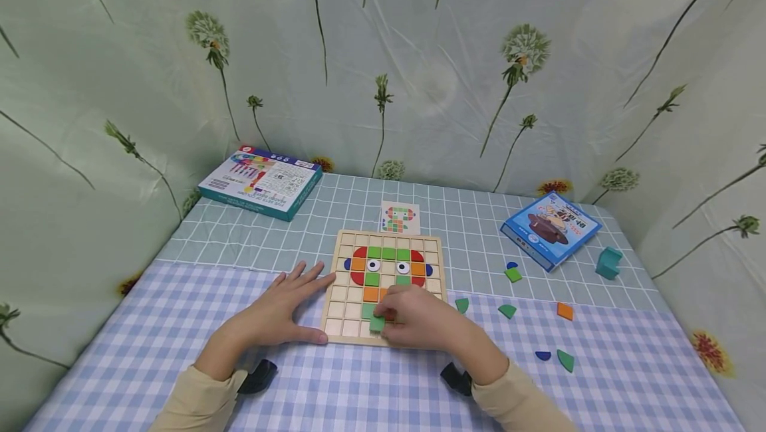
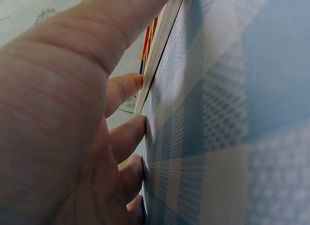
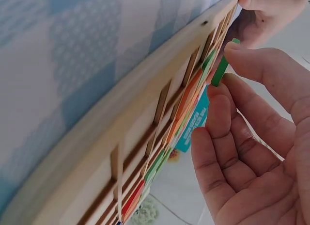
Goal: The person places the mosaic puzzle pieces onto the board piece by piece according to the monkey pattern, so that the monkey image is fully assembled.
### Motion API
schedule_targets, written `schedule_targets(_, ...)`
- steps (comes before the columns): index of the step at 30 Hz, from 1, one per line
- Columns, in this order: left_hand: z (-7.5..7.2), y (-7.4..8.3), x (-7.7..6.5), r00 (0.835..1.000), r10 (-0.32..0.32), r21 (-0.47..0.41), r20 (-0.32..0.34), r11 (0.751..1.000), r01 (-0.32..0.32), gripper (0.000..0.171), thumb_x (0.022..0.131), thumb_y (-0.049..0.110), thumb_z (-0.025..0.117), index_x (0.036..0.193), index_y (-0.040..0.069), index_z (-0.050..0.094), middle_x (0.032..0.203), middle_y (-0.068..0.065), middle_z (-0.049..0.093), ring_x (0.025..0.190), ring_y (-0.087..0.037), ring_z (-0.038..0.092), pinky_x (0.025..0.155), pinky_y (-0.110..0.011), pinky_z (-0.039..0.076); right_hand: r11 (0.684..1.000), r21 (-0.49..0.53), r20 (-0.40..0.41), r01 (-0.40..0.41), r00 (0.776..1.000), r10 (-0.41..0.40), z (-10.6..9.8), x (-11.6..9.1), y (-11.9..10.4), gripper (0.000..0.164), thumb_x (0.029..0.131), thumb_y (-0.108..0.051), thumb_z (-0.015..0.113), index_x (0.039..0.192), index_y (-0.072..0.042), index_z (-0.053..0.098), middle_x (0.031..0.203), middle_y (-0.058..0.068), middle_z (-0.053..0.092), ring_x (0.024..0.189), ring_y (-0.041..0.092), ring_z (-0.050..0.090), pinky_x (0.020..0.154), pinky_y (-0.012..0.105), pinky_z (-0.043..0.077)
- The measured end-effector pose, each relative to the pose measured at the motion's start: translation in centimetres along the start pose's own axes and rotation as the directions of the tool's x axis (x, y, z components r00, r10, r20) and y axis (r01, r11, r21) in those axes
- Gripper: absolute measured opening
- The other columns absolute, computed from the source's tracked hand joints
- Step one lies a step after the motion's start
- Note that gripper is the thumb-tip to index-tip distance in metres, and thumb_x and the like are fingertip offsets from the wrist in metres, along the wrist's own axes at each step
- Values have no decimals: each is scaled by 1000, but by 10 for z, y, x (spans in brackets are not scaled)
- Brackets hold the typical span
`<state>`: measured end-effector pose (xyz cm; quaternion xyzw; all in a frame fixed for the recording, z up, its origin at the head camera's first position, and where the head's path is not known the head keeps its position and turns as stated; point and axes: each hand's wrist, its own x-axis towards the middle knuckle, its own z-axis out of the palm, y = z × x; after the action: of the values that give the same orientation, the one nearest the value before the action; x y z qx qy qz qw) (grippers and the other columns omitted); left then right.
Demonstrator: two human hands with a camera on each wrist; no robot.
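A wooden grid board [image 1: 338, 292] lies on the table, with colored tiles forming a face with two eyes. My right hand [image 1: 421, 318] pinches a green square tile [image 1: 376, 324] between thumb and fingertips, over the board's lower rows. In the right wrist view the tile [image 3: 223, 66] is seen edge-on, raised above the grid. My left hand [image 1: 281, 309] rests with spread fingers at the board's left side, thumb and index finger at its edge. The left wrist view shows these fingers [image 2: 127, 137] against the checked cloth. A pattern card [image 1: 400, 213] lies just behind the board.
Loose green, blue and orange pieces lie to the right, among them an orange square [image 1: 564, 311] and a green quarter-round [image 1: 565, 360]. A blue box [image 1: 550, 229] and a teal piece [image 1: 609, 262] stand behind them. A flat game box [image 1: 261, 181] lies back left.
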<state>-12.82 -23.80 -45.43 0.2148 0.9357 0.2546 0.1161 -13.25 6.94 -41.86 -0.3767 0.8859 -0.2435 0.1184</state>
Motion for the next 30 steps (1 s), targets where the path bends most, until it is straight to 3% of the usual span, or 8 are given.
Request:
schedule_targets(11, -1, 2, 0, 1000, -5, -8, 6, 1000, 6, 109, 78, 71, 85, 168, 28, 40, 179, -14, 26, 165, -53, 11, 127, -79, 10, 999, -43, 19, -9, 1000, 10, 7, 11, -8, 14, 92, -11, 81, 106, -8, 83, 89, -3, 67, 79, 5, 51, 71, 16, 47)
schedule_targets(30, 0, 0, 0, 1000, -1, 3, 1, 1000, 1, 110, 77, 71, 85, 167, 28, 40, 179, -14, 27, 165, -53, 13, 127, -79, 12, 994, -106, 47, 16, 999, -11, 9, 14, -12, 16, 90, -11, 84, 105, -9, 85, 99, -3, 75, 81, 2, 53, 76, 14, 51)
